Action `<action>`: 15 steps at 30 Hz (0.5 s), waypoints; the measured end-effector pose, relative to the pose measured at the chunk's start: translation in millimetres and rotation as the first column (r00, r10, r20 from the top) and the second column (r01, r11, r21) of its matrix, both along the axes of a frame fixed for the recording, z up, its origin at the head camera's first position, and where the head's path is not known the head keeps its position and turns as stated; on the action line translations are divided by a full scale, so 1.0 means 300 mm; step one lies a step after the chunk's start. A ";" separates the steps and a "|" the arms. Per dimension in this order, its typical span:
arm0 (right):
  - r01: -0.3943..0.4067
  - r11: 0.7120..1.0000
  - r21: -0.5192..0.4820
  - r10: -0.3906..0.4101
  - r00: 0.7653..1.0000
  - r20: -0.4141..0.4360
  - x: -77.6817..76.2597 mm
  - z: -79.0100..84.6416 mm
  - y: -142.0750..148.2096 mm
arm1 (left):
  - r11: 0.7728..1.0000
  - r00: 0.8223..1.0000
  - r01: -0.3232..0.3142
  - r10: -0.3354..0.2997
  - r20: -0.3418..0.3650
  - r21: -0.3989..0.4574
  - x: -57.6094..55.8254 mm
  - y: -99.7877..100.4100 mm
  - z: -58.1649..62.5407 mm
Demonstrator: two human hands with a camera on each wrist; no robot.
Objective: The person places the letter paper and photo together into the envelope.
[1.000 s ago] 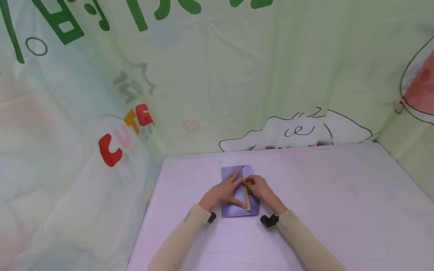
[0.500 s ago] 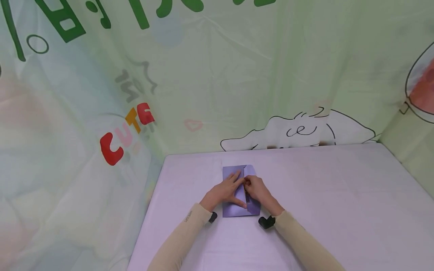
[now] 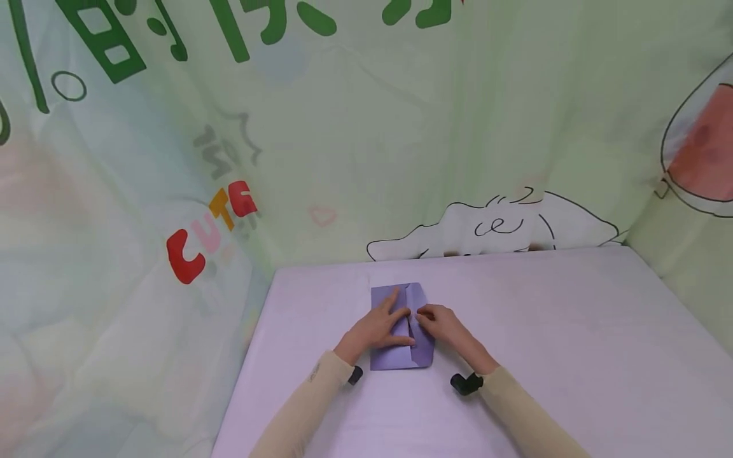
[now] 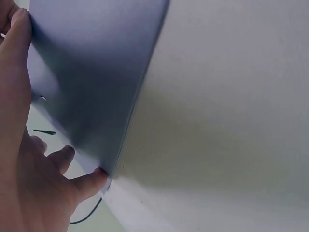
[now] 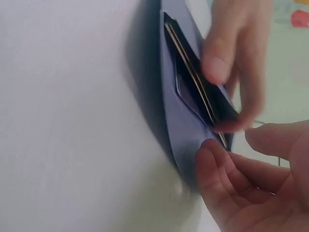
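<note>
A purple envelope point(image 3: 390, 361) lies on the table with its flap point(image 3: 424, 351) turned out to the right. My left hand point(image 3: 372, 329) rests on its body with spread fingers; the left wrist view shows these fingertips point(image 4: 99, 176) at the envelope's edge. At the flap is my right hand point(image 3: 449, 327). In the right wrist view its bent fingers point(image 5: 207, 159) touch the flap, and the thumb point(image 5: 265, 140) stands apart from them. The envelope's mouth gapes there, showing a thin gold-edged strip point(image 5: 198, 82) inside, its lower part behind the left fingers.
A pale lilac cloth covers the table point(image 3: 544, 331). Printed curtains point(image 3: 366, 140) hang along its back and sides. A black wrist camera point(image 3: 466, 383) sits at the right sleeve, and another point(image 3: 355, 375) at the left.
The tan, dark-marked strip that lay along the envelope's opening has slid inside, out of the head view. My right hand has let go of it and moved slightly right; the left hand stays.
</note>
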State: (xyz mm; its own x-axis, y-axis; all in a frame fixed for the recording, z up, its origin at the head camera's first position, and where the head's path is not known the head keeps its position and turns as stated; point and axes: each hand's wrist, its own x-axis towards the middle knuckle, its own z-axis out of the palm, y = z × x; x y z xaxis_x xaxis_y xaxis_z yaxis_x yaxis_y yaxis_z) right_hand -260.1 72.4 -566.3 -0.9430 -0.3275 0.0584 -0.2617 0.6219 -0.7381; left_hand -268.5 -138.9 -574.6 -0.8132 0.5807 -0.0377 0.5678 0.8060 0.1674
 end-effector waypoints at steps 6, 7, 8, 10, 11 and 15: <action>0.035 0.999 -0.025 -0.034 0.998 0.045 0.000 -0.015 0.054 | 0.999 0.999 -0.035 0.034 -0.029 -0.038 -0.006 -0.015 -0.038; 0.037 0.999 -0.025 -0.036 0.998 0.054 -0.001 -0.018 0.062 | 0.998 0.999 -0.039 0.038 -0.035 -0.041 -0.006 -0.017 -0.041; 0.042 0.999 -0.024 -0.040 0.997 0.065 -0.003 -0.019 0.068 | 0.998 0.998 -0.043 0.041 -0.044 -0.043 -0.005 -0.019 -0.043; 0.037 0.999 -0.019 -0.036 0.997 0.065 -0.007 -0.019 0.079 | 0.997 0.997 -0.054 0.051 -0.055 -0.053 -0.004 -0.021 -0.045; 0.035 0.999 -0.012 -0.034 0.998 0.061 -0.010 -0.020 0.084 | 0.997 0.997 -0.059 0.055 -0.058 -0.057 -0.004 -0.020 -0.048; 0.034 0.999 0.017 -0.034 0.999 0.008 -0.028 -0.009 0.104 | 0.996 0.990 -0.086 0.081 -0.116 -0.037 -0.024 -0.023 -0.064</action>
State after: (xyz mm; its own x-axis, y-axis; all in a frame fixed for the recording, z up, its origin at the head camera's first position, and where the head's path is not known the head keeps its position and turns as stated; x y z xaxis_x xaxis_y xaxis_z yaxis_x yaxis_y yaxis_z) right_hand -268.4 103.6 -569.1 -0.9542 -0.2957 0.0449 -0.2336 0.6430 -0.7294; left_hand -275.8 -145.8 -593.6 -0.8590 0.5106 0.0359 0.5119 0.8562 0.0705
